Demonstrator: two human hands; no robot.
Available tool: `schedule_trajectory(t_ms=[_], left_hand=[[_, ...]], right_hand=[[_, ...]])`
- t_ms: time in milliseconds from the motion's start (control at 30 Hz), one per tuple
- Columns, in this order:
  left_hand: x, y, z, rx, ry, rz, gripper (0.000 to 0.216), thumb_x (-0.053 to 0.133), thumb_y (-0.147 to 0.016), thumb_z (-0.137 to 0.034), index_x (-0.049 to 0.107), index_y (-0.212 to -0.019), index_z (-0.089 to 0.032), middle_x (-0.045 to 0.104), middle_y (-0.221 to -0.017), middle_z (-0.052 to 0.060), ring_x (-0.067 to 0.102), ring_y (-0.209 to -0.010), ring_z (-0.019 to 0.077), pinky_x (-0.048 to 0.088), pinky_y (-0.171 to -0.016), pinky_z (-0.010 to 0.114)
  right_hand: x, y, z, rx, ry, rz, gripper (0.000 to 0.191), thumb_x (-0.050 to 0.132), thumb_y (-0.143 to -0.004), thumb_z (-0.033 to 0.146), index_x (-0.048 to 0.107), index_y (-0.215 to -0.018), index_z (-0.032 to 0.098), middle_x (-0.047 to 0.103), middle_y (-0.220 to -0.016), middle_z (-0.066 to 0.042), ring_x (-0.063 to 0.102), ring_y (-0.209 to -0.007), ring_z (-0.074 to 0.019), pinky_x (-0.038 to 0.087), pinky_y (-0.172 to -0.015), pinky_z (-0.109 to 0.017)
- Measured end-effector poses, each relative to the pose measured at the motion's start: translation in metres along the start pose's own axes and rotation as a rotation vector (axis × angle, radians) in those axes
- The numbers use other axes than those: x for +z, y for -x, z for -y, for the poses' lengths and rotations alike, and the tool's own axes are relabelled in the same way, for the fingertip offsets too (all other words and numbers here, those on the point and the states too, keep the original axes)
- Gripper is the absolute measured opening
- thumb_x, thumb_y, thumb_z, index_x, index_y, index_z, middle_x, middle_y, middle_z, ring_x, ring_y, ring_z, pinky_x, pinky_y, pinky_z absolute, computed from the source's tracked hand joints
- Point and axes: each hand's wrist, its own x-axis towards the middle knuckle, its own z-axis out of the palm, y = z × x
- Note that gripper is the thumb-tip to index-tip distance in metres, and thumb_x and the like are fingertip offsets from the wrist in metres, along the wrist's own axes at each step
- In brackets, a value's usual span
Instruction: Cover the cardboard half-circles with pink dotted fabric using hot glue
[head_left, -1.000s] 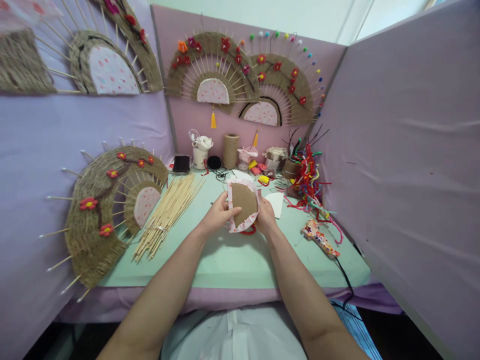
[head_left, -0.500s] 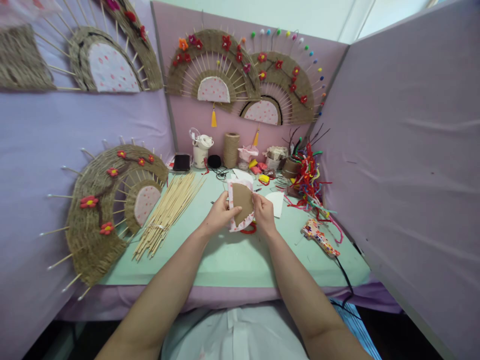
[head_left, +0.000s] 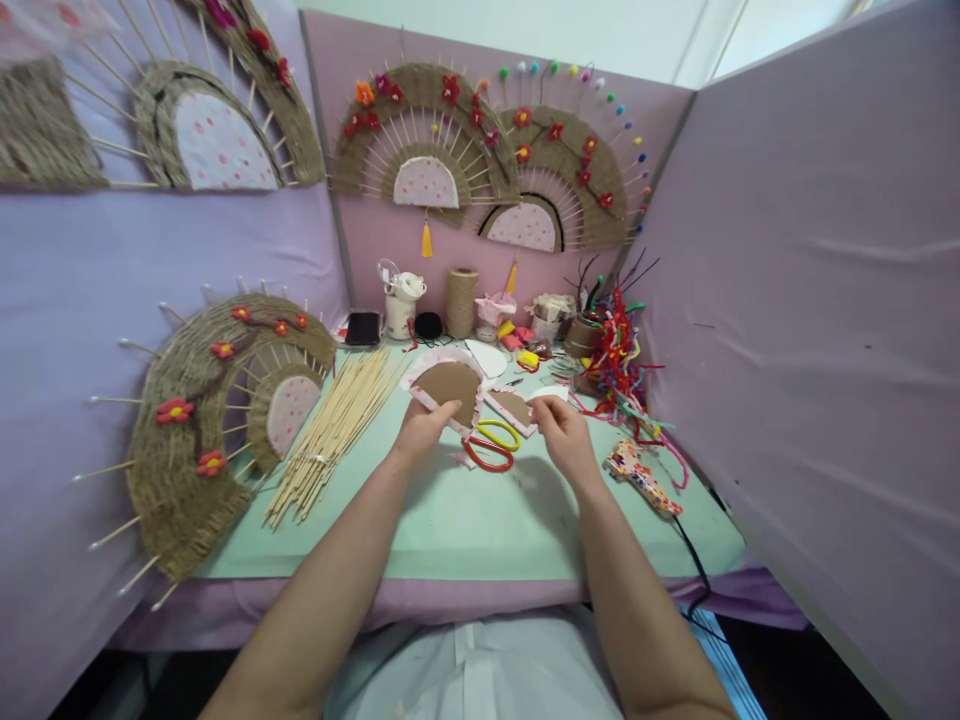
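Note:
My left hand (head_left: 426, 425) is closed on a half-round cardboard piece (head_left: 452, 388), its thumb on the brown face. White fabric with pink spots is folded over the curved edge. My right hand (head_left: 561, 425) pinches the right end of a smaller cardboard piece (head_left: 514, 407) with the same spotted fabric round its border. The two pieces are side by side above the table, close together. Below them on the table lie scissors (head_left: 489, 462) with one red and one yellow handle; their blades are hidden.
Bamboo sticks (head_left: 337, 430) lie in a bundle on the left. A flower-patterned glue gun (head_left: 643, 478) with a black cord is on the right, near tangled pipe cleaners (head_left: 619, 345). A twine spool (head_left: 462, 303) stands at the back. A twine fan (head_left: 195, 420) leans against the left wall.
Before, both hands held what looked like one cardboard piece together. Now the hands are apart with a piece in each, the left one turned and moved left. The scissors' handles have come into view.

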Motion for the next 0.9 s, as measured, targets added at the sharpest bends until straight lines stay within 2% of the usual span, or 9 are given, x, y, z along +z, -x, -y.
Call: schedule_trajectory(t_ms=[100, 233, 300, 367, 533, 733, 833, 900], left_hand=[[-0.001, 0.001, -0.002, -0.007, -0.082, -0.019, 0.030, 0.059, -0.071, -0.027, 0.063, -0.098, -0.016, 0.069, -0.101, 0.008, 0.062, -0.097, 0.0247, 0.048, -0.087, 0.037], [0.002, 0.003, -0.004, 0.061, -0.195, -0.002, 0.027, 0.058, -0.071, -0.026, 0.063, -0.095, -0.016, 0.068, -0.100, 0.008, 0.060, -0.100, 0.0250, 0.046, -0.090, 0.036], [0.005, 0.003, -0.004, 0.102, -0.214, -0.007, 0.030, 0.059, -0.071, -0.025, 0.063, -0.099, -0.016, 0.067, -0.104, 0.007, 0.059, -0.105, 0.0246, 0.044, -0.094, 0.036], [0.006, 0.004, -0.002, 0.132, -0.239, -0.011, 0.032, 0.059, -0.071, -0.025, 0.062, -0.102, -0.017, 0.066, -0.109, 0.008, 0.057, -0.108, 0.0242, 0.042, -0.098, 0.036], [0.008, 0.007, -0.002, 0.144, -0.279, -0.032, 0.030, 0.059, -0.073, -0.027, 0.062, -0.101, -0.016, 0.066, -0.109, 0.008, 0.058, -0.107, 0.0245, 0.042, -0.098, 0.036], [0.007, 0.009, -0.003, 0.178, -0.260, -0.025, 0.030, 0.056, -0.076, -0.030, 0.062, -0.102, -0.017, 0.067, -0.106, 0.008, 0.058, -0.106, 0.0234, 0.042, -0.098, 0.037], [0.006, 0.009, -0.002, 0.231, -0.282, -0.029, 0.031, 0.057, -0.077, -0.031, 0.063, -0.104, -0.018, 0.066, -0.104, 0.008, 0.057, -0.108, 0.0236, 0.039, -0.100, 0.037], [0.006, 0.012, -0.001, 0.265, -0.302, -0.043, 0.032, 0.056, -0.078, -0.032, 0.063, -0.107, -0.019, 0.067, -0.102, 0.007, 0.055, -0.110, 0.0242, 0.038, -0.102, 0.038]], right_hand=[[-0.048, 0.015, -0.014, -0.029, 0.358, 0.083, 0.027, 0.052, -0.082, 0.042, 0.065, -0.083, 0.018, 0.065, -0.079, -0.005, 0.056, -0.070, -0.0179, 0.041, -0.066, -0.029], [-0.116, 0.032, -0.045, 0.091, 0.806, 0.056, 0.022, 0.051, -0.078, 0.032, 0.064, -0.086, 0.016, 0.067, -0.089, -0.011, 0.060, -0.082, -0.0237, 0.042, -0.075, -0.034], [-0.141, 0.037, -0.057, 0.148, 0.977, 0.078, 0.027, 0.054, -0.076, 0.032, 0.064, -0.094, 0.014, 0.066, -0.100, -0.015, 0.059, -0.094, -0.0274, 0.041, -0.080, -0.036], [-0.154, 0.040, -0.066, 0.226, 1.089, 0.118, 0.034, 0.057, -0.075, 0.035, 0.063, -0.101, 0.014, 0.065, -0.104, -0.016, 0.059, -0.096, -0.0289, 0.041, -0.080, -0.036], [-0.151, 0.044, -0.076, 0.343, 1.122, 0.190, 0.050, 0.061, -0.073, 0.044, 0.057, -0.113, 0.014, 0.065, -0.099, -0.015, 0.061, -0.087, -0.0276, 0.042, -0.070, -0.033], [-0.141, 0.042, -0.069, 0.307, 1.062, 0.132, 0.033, 0.055, -0.078, 0.039, 0.059, -0.099, 0.013, 0.063, -0.091, -0.016, 0.060, -0.082, -0.0277, 0.040, -0.065, -0.033], [-0.139, 0.040, -0.047, 0.214, 0.860, 0.069, 0.030, 0.053, -0.078, 0.041, 0.059, -0.094, 0.017, 0.062, -0.087, -0.012, 0.058, -0.077, -0.0253, 0.040, -0.064, -0.034], [-0.131, 0.040, -0.026, 0.187, 0.610, 0.025, 0.027, 0.053, -0.077, 0.043, 0.058, -0.091, 0.020, 0.060, -0.081, -0.007, 0.056, -0.070, -0.0215, 0.041, -0.060, -0.032]])
